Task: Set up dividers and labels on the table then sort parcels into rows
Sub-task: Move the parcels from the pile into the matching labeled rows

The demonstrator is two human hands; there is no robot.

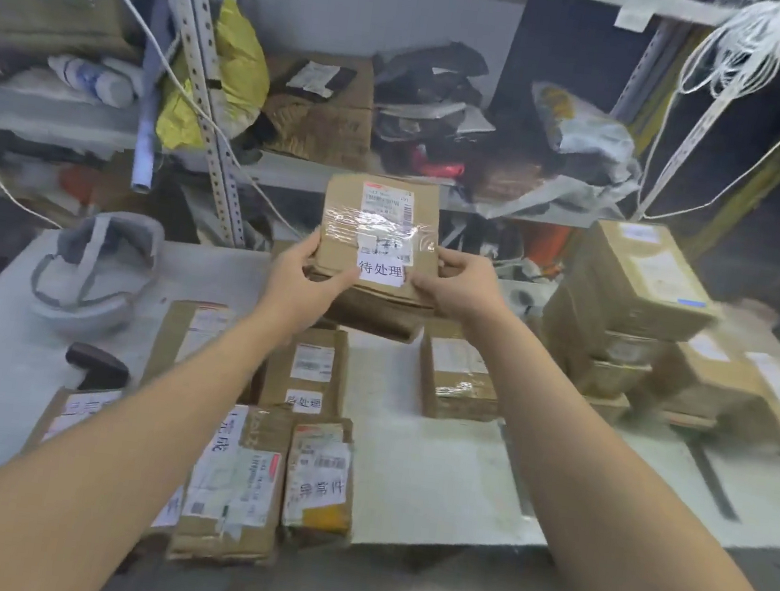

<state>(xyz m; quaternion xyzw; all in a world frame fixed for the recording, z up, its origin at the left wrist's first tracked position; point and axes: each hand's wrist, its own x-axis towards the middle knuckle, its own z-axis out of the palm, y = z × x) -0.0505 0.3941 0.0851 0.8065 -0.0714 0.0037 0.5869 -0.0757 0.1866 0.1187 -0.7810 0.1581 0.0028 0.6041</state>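
Observation:
Both my hands hold up a brown cardboard parcel [378, 232] with a shipping label, clear tape and a white paper label, above the far middle of the white table [444, 474]. My left hand [304, 277] grips its lower left edge. My right hand [460, 284] grips its lower right edge, thumb on the front. Under the held parcel lies another brown parcel [375, 315]. Several labelled parcels lie flat in rows near me, such as a taped one [320, 476], a middle one [307, 373] and a small box [456, 377].
A stack of brown boxes [637, 306] stands at the table's right, with more behind it. A grey helmet [91, 273] and a dark handheld device [97, 365] lie at the left. Metal shelving [216, 92] cluttered with bags and cords rises behind the table.

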